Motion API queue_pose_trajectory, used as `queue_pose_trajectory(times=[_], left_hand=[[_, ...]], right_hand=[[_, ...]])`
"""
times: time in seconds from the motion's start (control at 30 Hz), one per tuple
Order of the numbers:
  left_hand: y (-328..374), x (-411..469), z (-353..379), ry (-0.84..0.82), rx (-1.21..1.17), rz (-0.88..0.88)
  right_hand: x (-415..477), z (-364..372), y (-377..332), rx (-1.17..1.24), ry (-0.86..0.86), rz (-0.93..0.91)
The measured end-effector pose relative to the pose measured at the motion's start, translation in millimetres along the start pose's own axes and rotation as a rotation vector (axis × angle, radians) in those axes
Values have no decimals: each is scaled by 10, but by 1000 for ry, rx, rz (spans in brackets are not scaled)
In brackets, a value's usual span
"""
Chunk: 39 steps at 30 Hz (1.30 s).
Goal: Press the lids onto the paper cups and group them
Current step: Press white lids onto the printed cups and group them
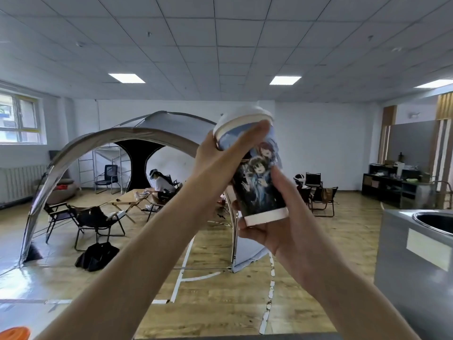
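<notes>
I hold one paper cup (pixel 257 177) up in front of me, tilted with its top to the upper left; it carries dark printed cartoon figures and a white base band. A white lid (pixel 241 117) sits on its rim. My left hand (pixel 220 153) grips the top of the cup, thumb lying along the lid's edge. My right hand (pixel 267 217) holds the cup's lower part and base from behind and below. No other cups or lids are in view.
An orange object (pixel 14 333) shows at the bottom left corner. A steel counter with a round basin (pixel 426 219) stands at the right. Farther off are a grey dome tent (pixel 137 133), folding chairs (pixel 98 222), a wooden table (pixel 130 197) and a seated person (pixel 161 185).
</notes>
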State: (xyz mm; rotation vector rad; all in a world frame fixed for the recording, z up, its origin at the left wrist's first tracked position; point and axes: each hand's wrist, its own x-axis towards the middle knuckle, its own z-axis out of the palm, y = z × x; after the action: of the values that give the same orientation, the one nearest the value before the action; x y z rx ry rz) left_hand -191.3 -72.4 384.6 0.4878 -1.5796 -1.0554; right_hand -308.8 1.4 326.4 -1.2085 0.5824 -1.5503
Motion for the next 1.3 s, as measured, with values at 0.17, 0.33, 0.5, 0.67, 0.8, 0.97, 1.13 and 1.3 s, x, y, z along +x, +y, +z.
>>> queue_pose_trajectory(times=[0.17, 0.33, 0.5, 0.67, 0.8, 0.97, 1.13, 1.3], left_hand=[[27, -46, -40, -167, -172, -102], [-81, -64, -32, -68, -120, -39], [-88, -81, -66, -179, -249, -151], [-199, -80, -65, -67, -171, -96], [-179, -70, -118, -142, -261, -150], [-285, -55, -123, 37, -144, -37], [-642, -209, -373, -190, -91, -21], [-1308, -678, -388, -194, -71, -48]], right_hand=[[-58, -57, 106, 155, -188, 43], [-59, -71, 203, 93, -18, -49], [-92, -92, 208, 252, -131, 51], [-90, -124, 273, 219, -52, 13], [-88, -190, 293, 219, 20, 40], [-97, -237, 338, 251, 63, 59], [-36, -287, 151, -377, 386, -326], [96, -178, 95, -1015, 459, -514]])
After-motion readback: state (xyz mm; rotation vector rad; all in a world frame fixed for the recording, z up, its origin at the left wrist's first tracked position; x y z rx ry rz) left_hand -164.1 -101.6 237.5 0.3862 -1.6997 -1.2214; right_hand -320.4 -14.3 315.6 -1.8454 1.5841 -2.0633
